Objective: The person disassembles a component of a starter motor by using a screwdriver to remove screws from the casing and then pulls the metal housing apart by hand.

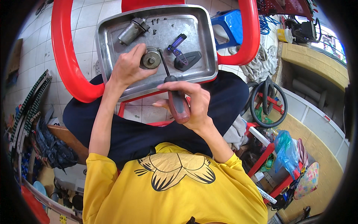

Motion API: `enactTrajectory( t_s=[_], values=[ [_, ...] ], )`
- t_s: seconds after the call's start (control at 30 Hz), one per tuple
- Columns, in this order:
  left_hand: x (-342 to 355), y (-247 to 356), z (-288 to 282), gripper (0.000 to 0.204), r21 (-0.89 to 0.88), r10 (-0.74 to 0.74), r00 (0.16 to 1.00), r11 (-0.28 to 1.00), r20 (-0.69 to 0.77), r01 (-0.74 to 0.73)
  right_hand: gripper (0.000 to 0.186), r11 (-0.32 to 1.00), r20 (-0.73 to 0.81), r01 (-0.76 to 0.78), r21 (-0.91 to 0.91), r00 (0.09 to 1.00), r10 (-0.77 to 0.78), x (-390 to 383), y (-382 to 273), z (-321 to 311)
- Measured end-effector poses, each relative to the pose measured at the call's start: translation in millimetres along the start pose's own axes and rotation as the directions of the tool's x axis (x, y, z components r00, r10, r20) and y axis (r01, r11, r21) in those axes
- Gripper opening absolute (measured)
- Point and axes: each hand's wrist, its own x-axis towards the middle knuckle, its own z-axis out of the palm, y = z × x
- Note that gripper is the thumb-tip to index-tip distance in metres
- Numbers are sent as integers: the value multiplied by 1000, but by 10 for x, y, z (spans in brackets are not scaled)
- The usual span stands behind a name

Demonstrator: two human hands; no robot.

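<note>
The round metal part (150, 60) is over the near-left area of the silvery tray (194, 22), its circular end turned up toward the viewer. It is dull grey with a brownish tinge, with a broad flat face and a raised, stepped boss at the middle. The left hand (128, 67) has its grip closed around the part's left side. The right hand's (195, 100) grip is wrapped about the worn red-and-black handle of a screwdriver (179, 106); its dark shaft runs up just beside the part's right edge, and whether the tip touches cannot be told. A grey metal cylinder (131, 33) lies beyond.
</note>
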Motion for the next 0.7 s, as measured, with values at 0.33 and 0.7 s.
enactTrajectory(
  t_s=[0.33,0.7],
  values=[
    [65,-24,-44,56,-49,-49,999,998,8,49,53,999,189,22,-41,982,-14,343,-121,-191],
    [142,41,-36,50,-134,-105,994,986,-28,100,58,982,140,53,-181,990,-28,393,-167,-211]
  ],
)
